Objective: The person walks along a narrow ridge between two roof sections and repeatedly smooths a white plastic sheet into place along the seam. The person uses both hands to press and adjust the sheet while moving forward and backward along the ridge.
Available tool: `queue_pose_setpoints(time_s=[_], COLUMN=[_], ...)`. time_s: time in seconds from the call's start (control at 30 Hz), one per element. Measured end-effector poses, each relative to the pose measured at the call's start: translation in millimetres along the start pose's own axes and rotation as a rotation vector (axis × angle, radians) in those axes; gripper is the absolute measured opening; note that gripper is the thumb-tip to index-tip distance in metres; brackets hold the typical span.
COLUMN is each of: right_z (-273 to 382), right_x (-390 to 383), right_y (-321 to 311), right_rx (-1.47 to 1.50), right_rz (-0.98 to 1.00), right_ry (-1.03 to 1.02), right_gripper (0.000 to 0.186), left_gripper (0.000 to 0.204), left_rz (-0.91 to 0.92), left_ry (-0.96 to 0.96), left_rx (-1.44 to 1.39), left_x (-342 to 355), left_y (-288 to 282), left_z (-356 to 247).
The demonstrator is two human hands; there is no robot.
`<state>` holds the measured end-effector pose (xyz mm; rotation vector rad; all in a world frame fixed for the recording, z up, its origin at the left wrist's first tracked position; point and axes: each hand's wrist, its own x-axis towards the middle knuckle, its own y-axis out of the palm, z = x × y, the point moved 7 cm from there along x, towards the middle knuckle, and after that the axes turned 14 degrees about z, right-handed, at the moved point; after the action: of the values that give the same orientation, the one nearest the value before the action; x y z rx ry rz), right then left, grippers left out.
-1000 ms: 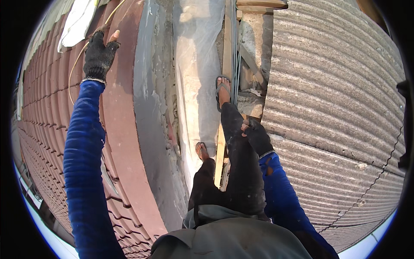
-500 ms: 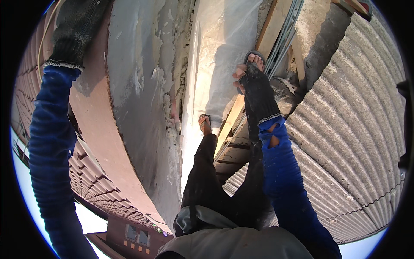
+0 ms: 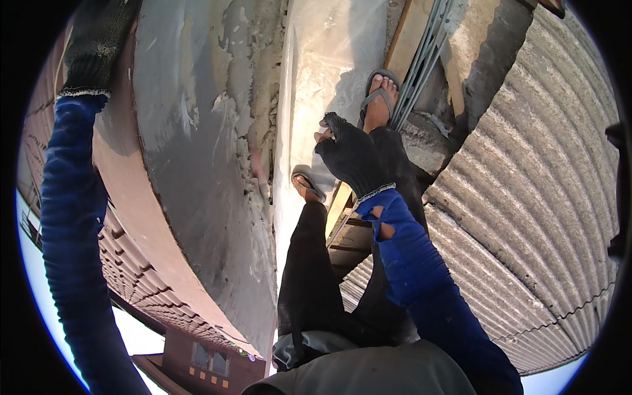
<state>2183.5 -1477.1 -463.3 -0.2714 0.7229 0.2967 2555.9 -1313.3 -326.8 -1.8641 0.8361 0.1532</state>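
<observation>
My right hand [image 3: 352, 150], in a black knitted glove with bare fingertips, hangs in the air over my legs, near the plastic-covered ledge [image 3: 306, 72]. Its fingers are loosely bent and a little apart, with nothing visible in them. My left hand [image 3: 102, 39], in a black glove with pale stains, reaches up past the pinkish wall strip [image 3: 115, 141] at the far left. The picture's rim cuts off its fingers, so what they touch is hidden.
My sandalled feet stand on the ledge, beside a wooden plank [image 3: 408, 39] and thin metal channels [image 3: 424, 62]. A rough grey plastered wall [image 3: 187, 164] rises on the left, with roof tiles [image 3: 145, 283] beyond. Corrugated roofing sheets [image 3: 526, 178] slope on the right.
My right hand has moved left and nearer to me, away from the right foot, which is now uncovered. The left hand has shifted slightly left. The whole view has shifted a little.
</observation>
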Motion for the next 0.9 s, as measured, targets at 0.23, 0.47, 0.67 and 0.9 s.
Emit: queue_pose_setpoints(time_s=[0.23, 0.47, 0.67, 0.9], right_z=[7.6, 10.1, -11.9, -25.3], right_x=[-13.3, -21.5, -18.8, -23.0], right_y=[4.6, 37.2, 4.4, -19.7], right_rx=[-0.032, -0.176, -0.146, -0.083], right_rz=[-0.118, 0.034, -0.068, -0.148], right_ry=[-0.119, -0.037, 0.099, 0.069], right_gripper=[0.033, 0.039, 0.04, 0.031], left_gripper=[0.066, 0.058, 0.052, 0.078], left_rz=[-0.127, -0.442, -0.237, 0.163], left_ry=[-0.061, 0.568, -0.075, -0.562], left_rx=[0.217, 0.113, -0.585, -0.422], left_x=[-8.0, -64.3, -39.3, 27.0], left_y=[-4.8, 115.8, 304.5, 403.4], left_z=[13.9, -137.1, -70.9, 113.4])
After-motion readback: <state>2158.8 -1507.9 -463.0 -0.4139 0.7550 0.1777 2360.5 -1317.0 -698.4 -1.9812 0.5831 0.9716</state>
